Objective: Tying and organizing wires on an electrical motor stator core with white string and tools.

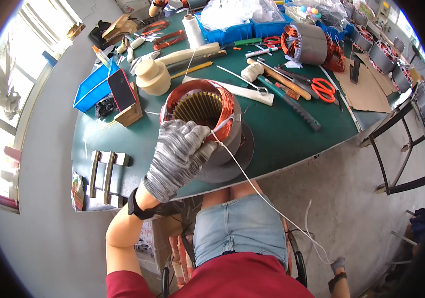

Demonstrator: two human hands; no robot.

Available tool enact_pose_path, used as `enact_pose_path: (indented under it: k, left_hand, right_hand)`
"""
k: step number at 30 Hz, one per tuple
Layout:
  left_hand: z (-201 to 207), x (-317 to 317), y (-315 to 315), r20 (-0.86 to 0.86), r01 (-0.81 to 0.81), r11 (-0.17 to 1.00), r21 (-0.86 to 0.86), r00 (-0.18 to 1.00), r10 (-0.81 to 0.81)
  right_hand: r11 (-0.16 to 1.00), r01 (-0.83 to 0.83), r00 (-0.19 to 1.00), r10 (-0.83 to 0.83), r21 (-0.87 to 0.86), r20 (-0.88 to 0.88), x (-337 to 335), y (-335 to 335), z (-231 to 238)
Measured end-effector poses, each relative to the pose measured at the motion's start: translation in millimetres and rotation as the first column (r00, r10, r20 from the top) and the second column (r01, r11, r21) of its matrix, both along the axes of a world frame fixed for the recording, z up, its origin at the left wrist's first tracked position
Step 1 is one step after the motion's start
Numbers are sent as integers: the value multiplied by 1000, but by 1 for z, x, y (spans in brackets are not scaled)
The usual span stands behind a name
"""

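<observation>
A motor stator [220, 155] stands upright on a round grey base [246, 149] at the table's near edge. Orange-red copper windings [226, 107] ring its top, and yellow slot liners line the bore. My left hand [175, 159], in a grey knitted glove, curls over the near rim of the windings, its fingertips by a knot of white cord. From that knot the cord [272, 206] runs taut past my lap to the lower right. There my right hand [340, 264], also gloved and far out to the side, is closed on the cord's other end.
A green-topped table [282, 144] carries a hammer [292, 104], red-handled scissors [323, 90], a cord spool [252, 72] and a phone [122, 89] on a wooden block. Another wound stator [309, 44] lies behind. Metal bars [108, 174] lie left; a black metal frame [396, 149] stands right.
</observation>
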State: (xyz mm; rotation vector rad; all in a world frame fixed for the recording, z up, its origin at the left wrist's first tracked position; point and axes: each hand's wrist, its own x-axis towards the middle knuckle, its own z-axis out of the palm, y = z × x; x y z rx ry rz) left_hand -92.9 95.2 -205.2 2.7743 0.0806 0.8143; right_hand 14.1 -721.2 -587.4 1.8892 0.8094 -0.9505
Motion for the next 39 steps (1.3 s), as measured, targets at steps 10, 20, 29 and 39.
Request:
enact_pose_path:
  k: [10,20,29,39]
  left_hand:
    - [11,19,-22,-183,-4,967,255,982,52]
    - [10,16,-28,-224,-73,881,467,954,198]
    - [-8,13,-39,-91,-178,873,455,965,245]
    - [-37,20,-19,283,-212,892,400,954,100]
  right_hand:
    - [-336,-663,651,183,669,737,110,586,388]
    - [-830,111,982,176,547,69,68,707,371]
    - [-526,762,619,418,379,-665,20,636,339]
    - [-744,486,809,581,459,85,40,677,364]
